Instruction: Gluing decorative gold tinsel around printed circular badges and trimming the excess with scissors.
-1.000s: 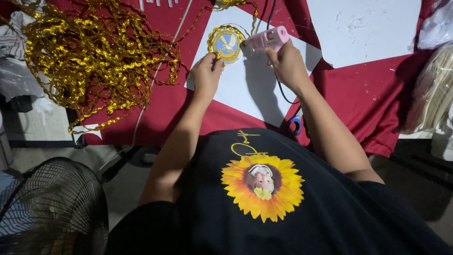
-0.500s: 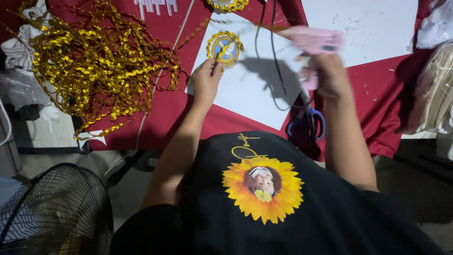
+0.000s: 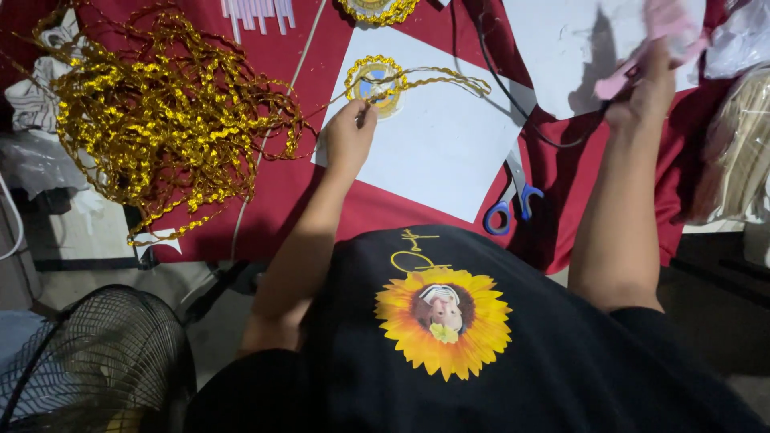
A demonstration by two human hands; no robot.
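Observation:
My left hand (image 3: 346, 138) rests on a white sheet (image 3: 449, 152) and presses its fingers on the lower edge of a round badge (image 3: 375, 80) rimmed with gold braid. A loose end of gold braid (image 3: 449, 78) trails right from the badge. My right hand (image 3: 646, 88) is lifted at the upper right over a second white sheet (image 3: 561, 48) and grips a pink glue gun (image 3: 650, 40), blurred by motion. Its black cord (image 3: 497, 80) runs across the red cloth (image 3: 321, 192).
A big tangle of gold braid (image 3: 160, 120) lies at the left. Blue-handled scissors (image 3: 513, 200) sit at the sheet's right edge. Pink sticks (image 3: 257, 12) and another gold-rimmed badge (image 3: 377, 10) lie at the top. A black fan grille (image 3: 80, 361) stands lower left; a bag (image 3: 742, 152) lies at the right.
My right hand has carried the pink glue gun from beside the badge to the right and up, over the second sheet. My left hand has stayed on the badge.

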